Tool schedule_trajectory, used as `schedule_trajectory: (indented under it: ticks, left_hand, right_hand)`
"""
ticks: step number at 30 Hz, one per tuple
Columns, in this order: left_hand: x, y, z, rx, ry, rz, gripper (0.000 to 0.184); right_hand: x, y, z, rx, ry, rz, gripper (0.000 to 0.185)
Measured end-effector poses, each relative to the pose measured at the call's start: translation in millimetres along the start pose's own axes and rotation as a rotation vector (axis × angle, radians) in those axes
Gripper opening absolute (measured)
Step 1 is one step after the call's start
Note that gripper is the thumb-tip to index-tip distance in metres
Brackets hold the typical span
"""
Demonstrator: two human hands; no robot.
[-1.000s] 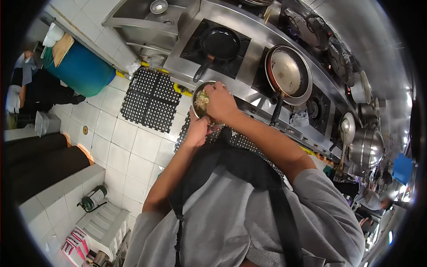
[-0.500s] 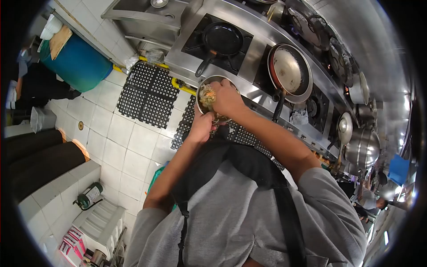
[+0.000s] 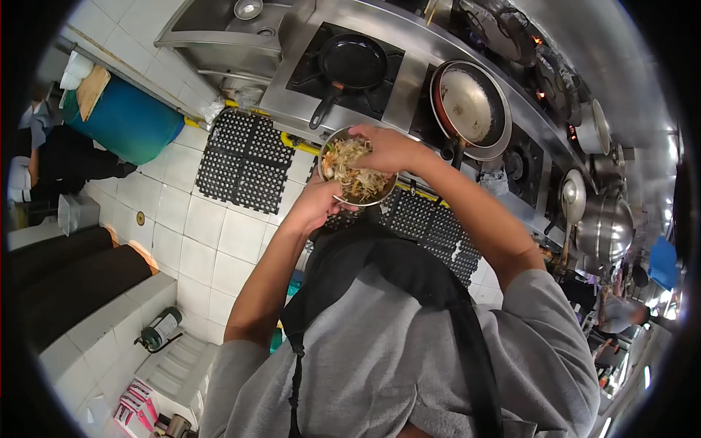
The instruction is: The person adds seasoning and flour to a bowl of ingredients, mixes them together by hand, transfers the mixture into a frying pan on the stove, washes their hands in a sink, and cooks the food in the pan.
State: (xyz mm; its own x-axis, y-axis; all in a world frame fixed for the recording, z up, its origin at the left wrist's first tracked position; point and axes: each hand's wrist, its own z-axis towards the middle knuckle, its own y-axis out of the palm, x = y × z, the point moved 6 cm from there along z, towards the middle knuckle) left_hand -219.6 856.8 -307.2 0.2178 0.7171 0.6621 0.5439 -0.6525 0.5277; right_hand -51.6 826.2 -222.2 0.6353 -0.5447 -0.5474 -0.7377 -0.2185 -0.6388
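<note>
Well, from where I'm standing, steadiness rests on the left hand (image 3: 321, 204): its fingers wrap the near left side of the metal bowl (image 3: 384, 194), thumb at the rim, and I'd want that grip firm and the bowl level. The bowl is held in front of the stove (image 3: 409, 84), above the black floor mat (image 3: 431, 223), with nothing I can see propping it.

The right hand (image 3: 391, 150) reaches over the far right side, fingers bent down at the pale, orange-flecked shreds (image 3: 347, 164); whether they pinch some or only rest among them, I can't tell. Turning the shreds seems best done by slipping the fingers underneath and lifting lightly toward the middle, since squeezing would likely bruise the strands. They cover most of the bowl's width, so a quick flick could send bits over the edge. I'd also mind the black frying pan (image 3: 353, 62), whose handle points toward the bowl.
</note>
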Motion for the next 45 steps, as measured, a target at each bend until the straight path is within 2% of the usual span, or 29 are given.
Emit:
schedule_trajectory:
  ticks: [1,4,5,7,9,14,17,20,21,24,26,28,29,30,31,33,35,40,41,44,45]
  left_hand:
    - [3,4,0,-0.008,-0.019,0.009,0.033]
    - [12,21,4,-0.036,-0.058,-0.003,0.029]
    - [19,36,3,-0.061,-0.053,-0.025,0.029]
    - [27,60,5,-0.081,-0.084,-0.03,0.034]
    - [26,72,19,-0.044,-0.108,0.085,0.03]
    - [37,115,53,-0.082,-0.096,0.234,0.02]
    - [52,153,62,-0.121,-0.099,0.281,0.022]
    - [65,191,73,-0.283,-0.191,0.322,0.024]
    - [68,207,76,-0.324,-0.227,0.341,0.025]
    - [52,237,97,-0.487,-0.352,0.474,0.031]
    - [33,259,107,-0.601,-0.428,0.494,0.035]
    - [9,276,112,-0.588,-0.438,0.56,0.04]
    - [-1,284,112,-0.7,-0.472,0.619,0.042]
    - [-12,289,117,-0.812,-0.502,0.677,0.044]
    - [-26,289,124,-0.903,-0.571,0.724,0.046]
    - [-55,297,111,-1.034,-0.679,0.793,0.047]
    - [-70,308,91,-1.103,-0.754,0.837,0.048]
    - [-146,307,39,-1.268,-0.976,0.988,0.051]
    - [-158,303,31,-1.284,-1.0,1.031,0.051]
    - [-200,295,5,-1.319,-1.042,1.132,0.051]
    - [-208,291,-4,-1.332,-1.051,1.164,0.05]
  right_hand:
    - [5,-2,-4,0.07,-0.146,-0.196,0.081]
    - [2,4,-43,0.253,-0.262,-0.5,0.079]
    - [9,9,-45,0.458,-0.364,-0.52,0.068]
    - [23,-5,-41,0.413,-0.311,-0.442,0.061]
    - [39,-21,-43,0.315,-0.218,-0.363,0.049]
    - [62,-87,-94,0.367,-0.208,-0.063,0.055]
    - [77,-115,-124,0.405,-0.237,0.074,0.066]
    - [115,-107,-133,0.504,-0.048,-0.001,0.066]
    - [121,-106,-137,0.475,0.027,0.069,0.061]
    - [156,-91,-154,0.73,0.174,0.127,0.059]
    - [163,-85,-186,0.877,0.386,0.141,0.056]
    - [169,-68,-216,1.04,0.529,0.138,0.059]
    - [162,-59,-233,1.005,0.584,0.052,0.062]
    - [148,-56,-255,0.842,0.679,0.116,0.069]
    - [142,-44,-275,0.919,0.707,0.257,0.071]
    - [133,-15,-311,1.004,0.92,0.343,0.07]
    - [145,24,-320,1.069,1.086,0.406,0.066]
    - [148,132,-343,1.251,1.296,0.618,0.062]
    - [141,147,-347,1.298,1.4,0.53,0.065]
    - [74,161,-388,1.257,1.494,0.616,0.06]
    - [63,175,-397,1.307,1.489,0.705,0.059]
